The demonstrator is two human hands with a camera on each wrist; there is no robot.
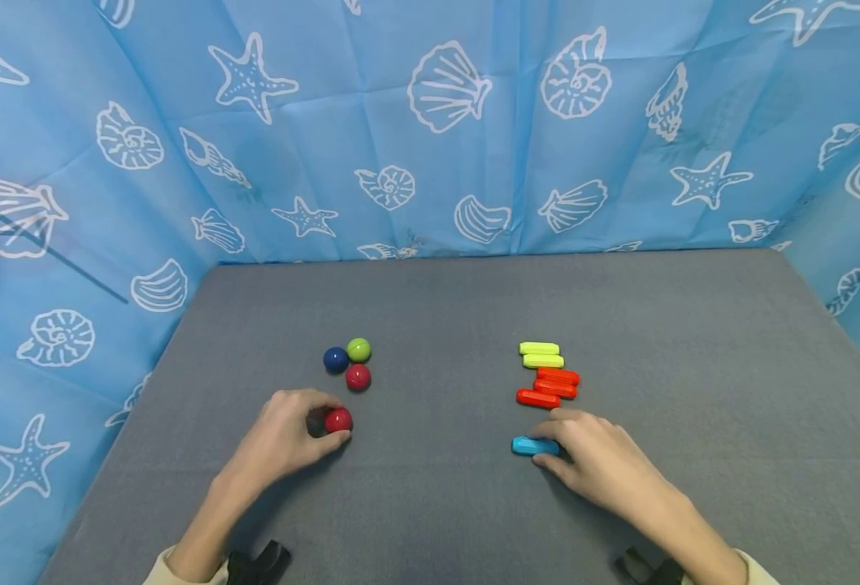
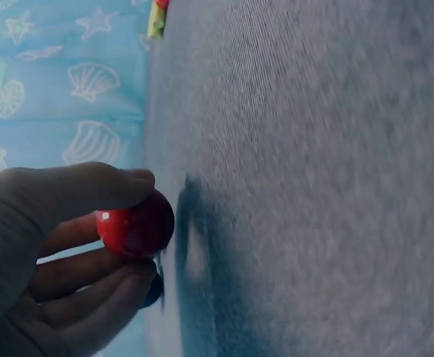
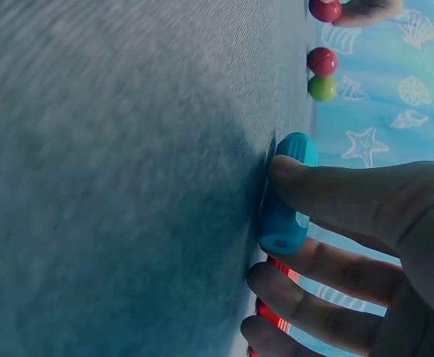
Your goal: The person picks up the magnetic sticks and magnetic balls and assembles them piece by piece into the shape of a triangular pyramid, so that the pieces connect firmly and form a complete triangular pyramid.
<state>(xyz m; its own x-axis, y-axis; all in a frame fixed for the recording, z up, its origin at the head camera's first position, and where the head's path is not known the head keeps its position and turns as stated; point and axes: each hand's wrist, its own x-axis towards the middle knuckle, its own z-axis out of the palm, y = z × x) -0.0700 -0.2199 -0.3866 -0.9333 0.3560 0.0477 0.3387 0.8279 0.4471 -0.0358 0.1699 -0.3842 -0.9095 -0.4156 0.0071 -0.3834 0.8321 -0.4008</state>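
Between its thumb and fingers my left hand point(image 1: 281, 437) pinches a glossy red ball point(image 1: 339, 420); in the left wrist view that ball point(image 2: 138, 227) sits just off or on the cloth, I cannot tell which. Beyond it cluster a blue ball point(image 1: 336, 360), a green ball point(image 1: 359, 350) and a second red ball point(image 1: 358, 377). My right hand point(image 1: 600, 459) holds a short blue faceted stick point(image 1: 531, 445) by its right end, thumb on the near side. The right wrist view shows the thumb across this stick point(image 3: 282, 223), with the other fingers spread below.
Behind the right hand lie three red sticks point(image 1: 538, 398) and two yellow-green sticks point(image 1: 543, 361) in a loose stack on the grey cloth-covered table point(image 1: 437, 504). A blue curtain point(image 1: 371, 89) with white shells hangs along the table's back and sides.
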